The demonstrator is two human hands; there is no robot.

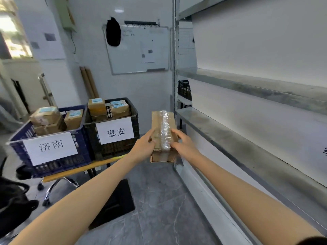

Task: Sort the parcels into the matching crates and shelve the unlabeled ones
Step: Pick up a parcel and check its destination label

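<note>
Two bare forearms reach forward from the bottom of the view and meet on a brown cardboard parcel wrapped lengthwise in clear tape (163, 137). The left hand (143, 145) clasps its left side with the thumb over the top; the right hand (182, 141) presses from the right, fingers (175, 133) curled onto the taped face. Both hands are closed around the parcel, which is held in the air just beside the upright post of the grey metal shelving unit (247, 138), near its lower shelf. No shipping label shows on the faces I can see, so this one is probably bound for the shelf.

Behind it to the left, the dark blue plastic crate with a white paper sign (51, 147) already holds several labelled brown boxes, and the black plastic crate with its own white sign (115, 137) next to it holds several more. Sorting into crates looks well advanced. Every shelf in view is bare, so shelving has apparently not started. Whether more parcels wait elsewhere cannot be told.
</note>
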